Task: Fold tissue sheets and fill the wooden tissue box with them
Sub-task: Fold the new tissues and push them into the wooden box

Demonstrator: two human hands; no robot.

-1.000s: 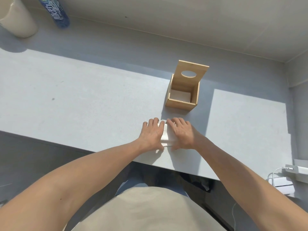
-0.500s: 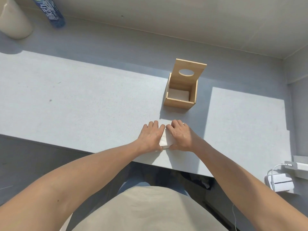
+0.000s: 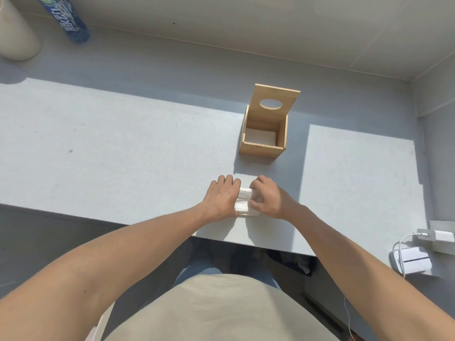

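A folded white tissue sheet (image 3: 244,203) lies on the grey table (image 3: 123,143) near its front edge. My left hand (image 3: 221,196) rests flat on the sheet's left side. On the sheet's right side sits my right hand (image 3: 267,196), fingers curled, pinching its edge. Behind them stands the wooden tissue box (image 3: 264,134), its lid with an oval hole tilted up and open. White folded tissue (image 3: 260,137) lies at the bottom of the box.
A blue-labelled bottle (image 3: 70,20) and a pale cylindrical container (image 3: 14,35) stand at the far left back. A white charger with cable (image 3: 413,257) lies off the table's right end. The wall runs behind the table.
My right hand's fingers have curled up from flat and now pinch the sheet's right edge. More of the tissue shows between the hands. My left hand stays pressed flat.
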